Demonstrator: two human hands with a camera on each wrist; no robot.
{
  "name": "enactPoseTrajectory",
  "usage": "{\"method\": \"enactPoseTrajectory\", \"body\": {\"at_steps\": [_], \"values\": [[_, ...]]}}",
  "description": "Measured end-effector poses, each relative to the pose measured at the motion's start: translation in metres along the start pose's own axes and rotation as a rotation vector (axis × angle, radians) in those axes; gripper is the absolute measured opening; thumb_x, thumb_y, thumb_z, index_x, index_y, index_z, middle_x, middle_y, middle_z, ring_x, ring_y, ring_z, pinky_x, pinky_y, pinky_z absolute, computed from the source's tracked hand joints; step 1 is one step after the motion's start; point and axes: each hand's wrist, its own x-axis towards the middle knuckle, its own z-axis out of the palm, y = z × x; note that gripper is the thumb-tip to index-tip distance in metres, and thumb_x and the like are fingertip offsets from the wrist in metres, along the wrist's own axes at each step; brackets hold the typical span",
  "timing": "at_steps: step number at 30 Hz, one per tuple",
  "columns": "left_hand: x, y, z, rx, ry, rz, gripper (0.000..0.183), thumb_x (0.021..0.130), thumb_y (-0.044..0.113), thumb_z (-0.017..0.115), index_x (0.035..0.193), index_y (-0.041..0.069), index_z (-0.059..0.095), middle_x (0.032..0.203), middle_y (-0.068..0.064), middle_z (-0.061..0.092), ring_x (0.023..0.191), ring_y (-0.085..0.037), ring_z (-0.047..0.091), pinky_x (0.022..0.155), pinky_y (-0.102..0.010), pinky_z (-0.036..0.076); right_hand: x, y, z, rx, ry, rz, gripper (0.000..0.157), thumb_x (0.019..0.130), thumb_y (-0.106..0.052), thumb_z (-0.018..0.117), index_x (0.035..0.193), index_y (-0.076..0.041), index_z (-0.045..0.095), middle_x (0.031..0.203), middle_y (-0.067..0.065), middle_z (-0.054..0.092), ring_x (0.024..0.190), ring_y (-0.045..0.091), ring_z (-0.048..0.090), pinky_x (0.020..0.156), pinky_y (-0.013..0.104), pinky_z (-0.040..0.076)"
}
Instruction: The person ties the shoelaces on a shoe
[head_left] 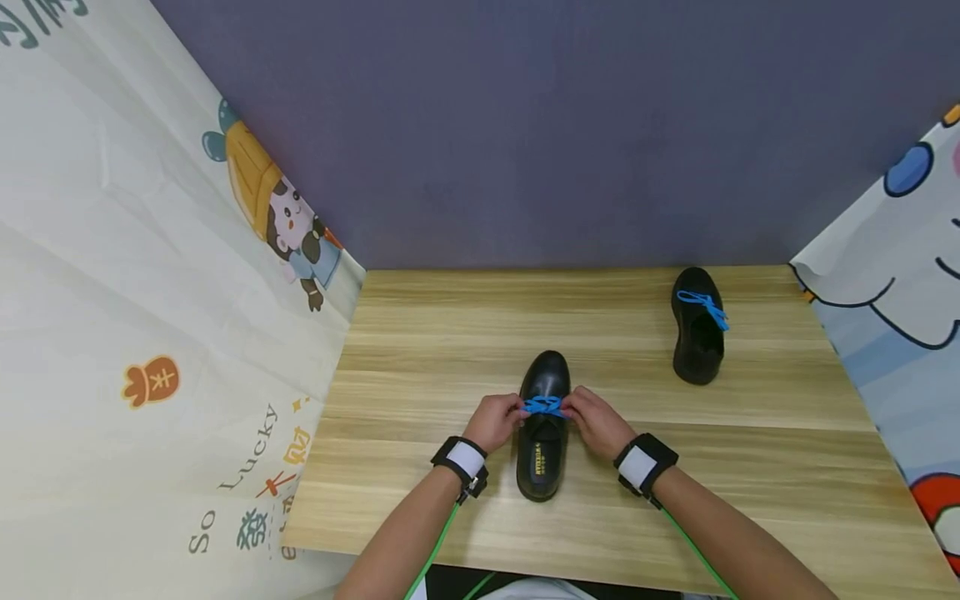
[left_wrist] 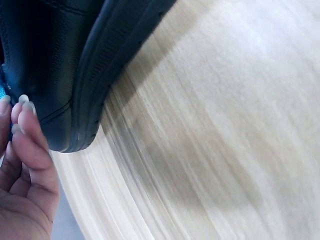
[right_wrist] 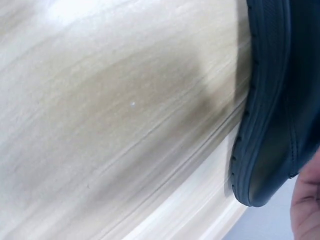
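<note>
A black leather shoe (head_left: 545, 375) stands on the wooden table with its toe pointing away from me. Across its opening lies a blue shoelace (head_left: 543, 405), looped over the tongue. My left hand (head_left: 495, 420) pinches the lace at the shoe's left side; the left wrist view shows the thumb and fingertips together, with a bit of blue (left_wrist: 3, 92) at them. On the other side my right hand (head_left: 597, 422) pinches the lace's right part. In the right wrist view only an edge of that hand (right_wrist: 307, 205) shows beside the shoe (right_wrist: 272, 125), so its fingertips are hidden there.
A second black shoe (head_left: 696, 358) with a blue lace (head_left: 703, 307) stands at the back right of the table (head_left: 420, 333). Behind the table rises a dark grey-purple wall (head_left: 510, 133). Printed cloths hang at the left (head_left: 150, 275) and right (head_left: 885, 308).
</note>
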Motion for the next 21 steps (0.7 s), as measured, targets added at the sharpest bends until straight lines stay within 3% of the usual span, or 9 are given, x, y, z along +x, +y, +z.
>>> {"method": "enactPoseTrajectory", "body": {"at_steps": [7, 21], "values": [[-0.004, -0.003, 0.003, 0.134, 0.055, 0.041, 0.010, 0.095, 0.009, 0.069, 0.085, 0.005, 0.068, 0.074, 0.001, 0.065, 0.066, -0.007, 0.056, 0.061, -0.020, 0.047, -0.002, -0.002, -0.002, -0.077, 0.010, -0.006, 0.010, 0.091, 0.003, 0.068, 0.091, -0.004, 0.062, 0.087, 0.001, 0.053, 0.077, 0.012, 0.055, 0.068, 0.032, 0.052], [-0.012, -0.009, 0.009, 0.161, 0.194, 0.018, 0.011, 0.087, 0.001, 0.071, 0.077, 0.005, 0.072, 0.071, -0.001, 0.069, 0.065, -0.013, 0.062, 0.062, -0.025, 0.051, -0.009, 0.008, 0.004, -0.144, 0.064, -0.053, 0.013, 0.086, 0.007, 0.070, 0.089, -0.002, 0.060, 0.085, 0.005, 0.053, 0.076, 0.016, 0.058, 0.067, 0.035, 0.053]]}}
